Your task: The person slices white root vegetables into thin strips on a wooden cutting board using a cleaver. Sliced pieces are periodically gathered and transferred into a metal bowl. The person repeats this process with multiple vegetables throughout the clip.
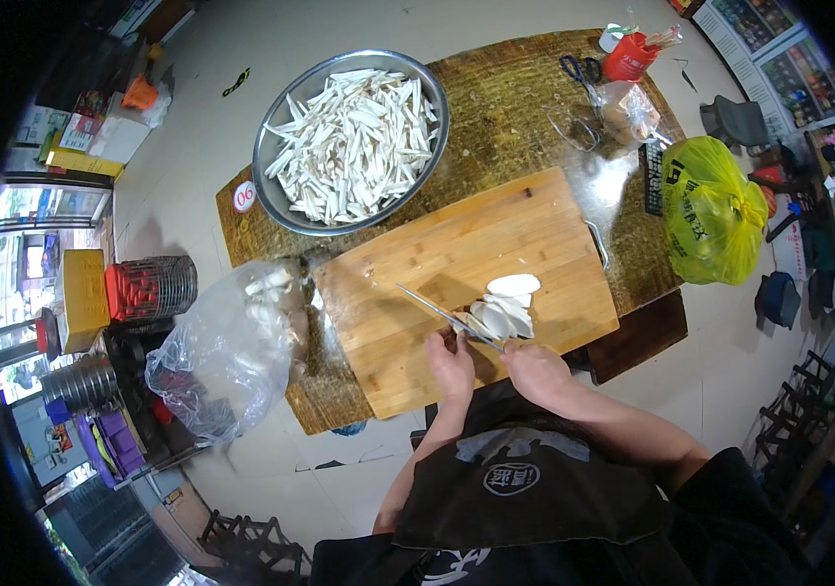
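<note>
My right hand (pixel 536 372) is closed on the handle of a kitchen knife (pixel 477 335), low on a wooden cutting board (pixel 402 271). The knife's blade points up and left across the board. Beside the blade, my left hand (pixel 452 364) holds a white piece of food with bent fingers; the piece is mostly hidden. Several white oval slices (pixel 494 319) overlap just right of the blade, with one more slice (pixel 514 285) above them. Beyond the board, a round metal basin (pixel 435 157) holds a heap of white strips (pixel 358 146).
A clear plastic bag (pixel 234 359) with white pieces lies left of the board on the wooden table (pixel 490 95). At the right are a yellow-green plastic bag (pixel 710 212), a black keyboard (pixel 652 178), scissors (pixel 583 73), a smaller clear bag (pixel 628 113) and a red container (pixel 630 58).
</note>
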The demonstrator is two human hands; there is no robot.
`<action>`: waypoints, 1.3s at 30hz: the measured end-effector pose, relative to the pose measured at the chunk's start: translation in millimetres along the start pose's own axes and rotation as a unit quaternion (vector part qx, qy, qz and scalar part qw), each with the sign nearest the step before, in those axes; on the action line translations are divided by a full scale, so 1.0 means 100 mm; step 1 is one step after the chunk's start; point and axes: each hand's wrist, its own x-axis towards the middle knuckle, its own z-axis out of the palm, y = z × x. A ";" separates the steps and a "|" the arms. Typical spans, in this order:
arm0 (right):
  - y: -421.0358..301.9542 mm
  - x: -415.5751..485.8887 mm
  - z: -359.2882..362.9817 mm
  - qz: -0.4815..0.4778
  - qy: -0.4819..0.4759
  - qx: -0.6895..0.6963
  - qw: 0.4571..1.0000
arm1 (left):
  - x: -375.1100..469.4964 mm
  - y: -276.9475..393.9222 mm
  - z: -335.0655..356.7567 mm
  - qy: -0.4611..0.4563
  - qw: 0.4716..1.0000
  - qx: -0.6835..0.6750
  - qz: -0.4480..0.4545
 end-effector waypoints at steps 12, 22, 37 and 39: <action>0.17 0.14 0.44 -0.009 0.074 0.007 0.997 | -0.02 -0.09 0.03 -0.013 0.998 -0.018 -0.054; 0.13 0.14 0.42 -0.027 0.111 0.031 0.993 | -0.04 -0.03 -0.05 -0.066 0.965 -0.196 -0.159; -0.09 -0.01 0.04 -0.027 0.086 0.057 0.994 | -0.05 -0.23 0.06 -0.020 0.953 -0.226 -0.199; -0.09 -0.01 0.02 -0.024 0.077 0.054 0.995 | -0.04 -0.19 0.04 -0.022 0.963 -0.187 -0.191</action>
